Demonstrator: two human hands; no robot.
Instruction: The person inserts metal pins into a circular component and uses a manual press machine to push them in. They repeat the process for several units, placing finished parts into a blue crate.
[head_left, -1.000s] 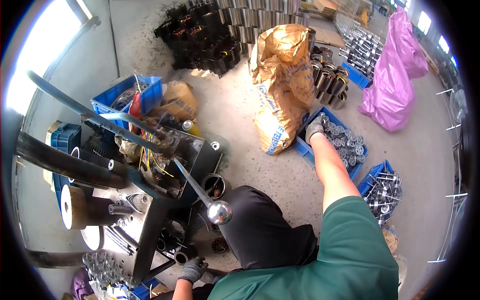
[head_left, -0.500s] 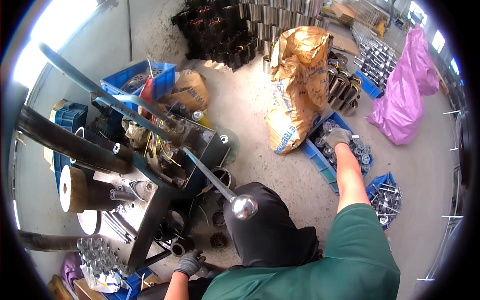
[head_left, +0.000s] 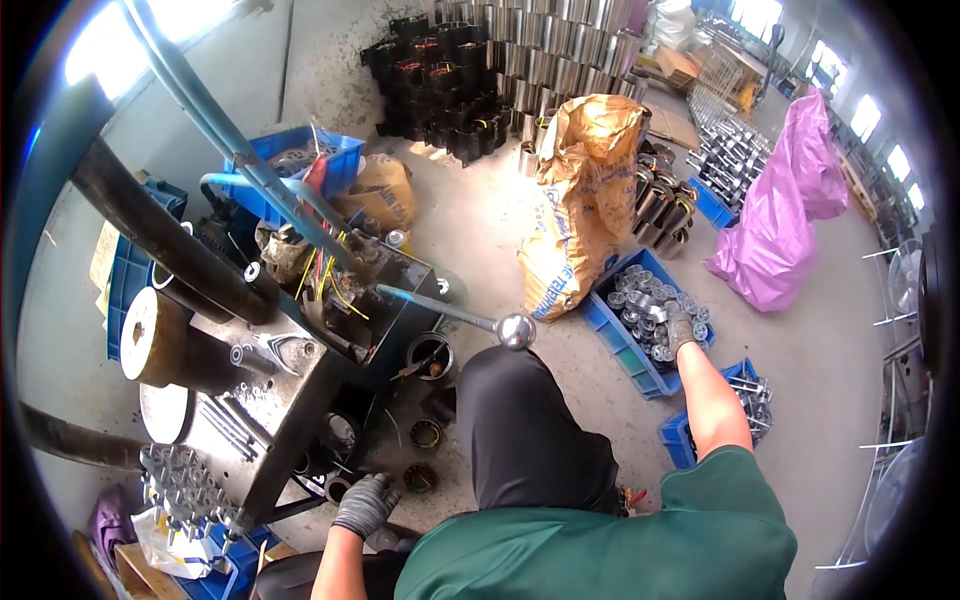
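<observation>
My right hand [head_left: 681,328], in a grey work glove, reaches into a blue crate [head_left: 634,369] filled with round silver metal parts [head_left: 640,297]. Its fingers look closed on one shiny round part at the crate's right side, though the fingertips are partly hidden. My left hand [head_left: 367,505], also gloved in grey, hangs low beside the work bench [head_left: 225,440]. Nothing shows in it, and its fingers are loosely bent and apart. In front of my knee a lever [head_left: 440,305] ends in a polished ball [head_left: 516,331].
A tall brown paper sack [head_left: 580,190] stands behind the crate. Right of the crate is a smaller blue bin [head_left: 681,440] of shafted metal parts. Farther right slumps a purple sack [head_left: 775,230]. Metal rings [head_left: 425,433] lie on the floor beside the bench, near my knee.
My right hand has moved from the crate's far part toward me and is now at its right side. My left hand is slightly higher. The whole view has shifted.
</observation>
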